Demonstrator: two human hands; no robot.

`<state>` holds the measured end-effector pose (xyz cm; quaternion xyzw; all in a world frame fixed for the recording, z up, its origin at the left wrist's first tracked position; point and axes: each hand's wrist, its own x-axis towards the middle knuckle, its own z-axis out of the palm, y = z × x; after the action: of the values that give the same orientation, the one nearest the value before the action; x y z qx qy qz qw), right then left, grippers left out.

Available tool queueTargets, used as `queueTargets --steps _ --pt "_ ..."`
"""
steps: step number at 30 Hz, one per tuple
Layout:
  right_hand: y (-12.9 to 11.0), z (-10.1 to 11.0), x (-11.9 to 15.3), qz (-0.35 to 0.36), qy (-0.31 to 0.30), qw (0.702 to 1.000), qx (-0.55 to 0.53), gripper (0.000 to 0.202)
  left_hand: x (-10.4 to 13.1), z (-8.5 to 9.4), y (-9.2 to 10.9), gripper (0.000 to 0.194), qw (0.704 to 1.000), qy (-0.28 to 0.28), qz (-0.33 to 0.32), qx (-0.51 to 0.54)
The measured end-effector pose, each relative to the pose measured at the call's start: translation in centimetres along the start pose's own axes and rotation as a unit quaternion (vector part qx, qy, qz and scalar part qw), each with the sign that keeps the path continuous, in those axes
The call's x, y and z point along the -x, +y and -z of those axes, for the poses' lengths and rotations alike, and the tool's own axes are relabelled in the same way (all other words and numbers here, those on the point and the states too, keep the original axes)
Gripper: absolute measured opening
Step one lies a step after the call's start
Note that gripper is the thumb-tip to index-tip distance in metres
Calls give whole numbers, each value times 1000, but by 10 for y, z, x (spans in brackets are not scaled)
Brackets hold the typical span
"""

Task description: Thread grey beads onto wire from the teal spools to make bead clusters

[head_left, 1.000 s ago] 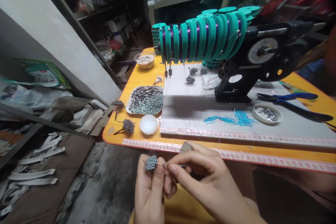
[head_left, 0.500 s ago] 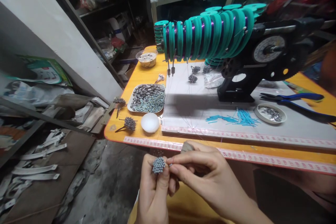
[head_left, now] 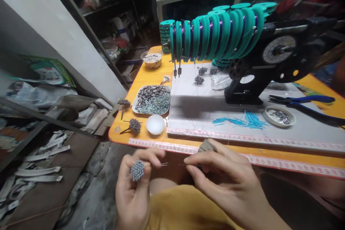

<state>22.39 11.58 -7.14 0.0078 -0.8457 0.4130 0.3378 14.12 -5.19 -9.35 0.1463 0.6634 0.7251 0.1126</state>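
My left hand [head_left: 134, 190] grips a tight bundle of small grey beaded pins [head_left: 137, 170], heads up, below the table's front edge. Its forefinger and thumb pinch the end of a thin wire [head_left: 164, 164]. My right hand [head_left: 225, 181] pinches a thin wire or needle [head_left: 181, 164] at its fingertips, a short gap to the right of the left hand. A grey cap covers one right fingertip [head_left: 206, 146]. Both hands hover over my lap in yellow cloth [head_left: 183, 208].
The orange table [head_left: 147, 79] carries a tray of grey and pale tubes [head_left: 152, 100], a white dish [head_left: 155, 124], bead bundles [head_left: 134, 125], blue tubes [head_left: 244, 120], a small dish [head_left: 279, 116], blue pliers [head_left: 302, 100] and a black winder with teal spools [head_left: 215, 32]. Clutter lies at left.
The hands have drawn apart: the left hand with the bundle moved left and down, the right hand slid right. The view shifted slightly.
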Motion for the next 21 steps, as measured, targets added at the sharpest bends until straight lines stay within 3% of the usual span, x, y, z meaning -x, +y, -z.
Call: queueTargets --steps 3,6,9,11,13,17,19,21 --pt "-2 -1 2 5 0 1000 3 17 4 -8 2 32 983 -140 78 92" --pt "-2 -1 3 18 1 1000 -2 20 4 -9 -1 38 959 -207 185 62" --pt "-1 -1 4 19 -9 1000 -13 21 5 -4 -7 44 953 -209 217 -34" --pt "-1 -3 6 12 -25 999 -30 21 6 -1 -8 42 952 -215 213 -43" --pt "-1 -7 8 0 -43 998 -53 19 8 -1 -3 45 946 -239 219 24" --pt "-5 -13 11 51 -30 995 -86 30 17 -4 7 51 899 -239 294 218" --pt "-7 -13 12 47 -31 997 -61 32 20 -1 5 48 894 -249 266 259" --pt "-7 -13 14 22 -27 999 -25 32 19 9 -2 48 914 -254 207 238"
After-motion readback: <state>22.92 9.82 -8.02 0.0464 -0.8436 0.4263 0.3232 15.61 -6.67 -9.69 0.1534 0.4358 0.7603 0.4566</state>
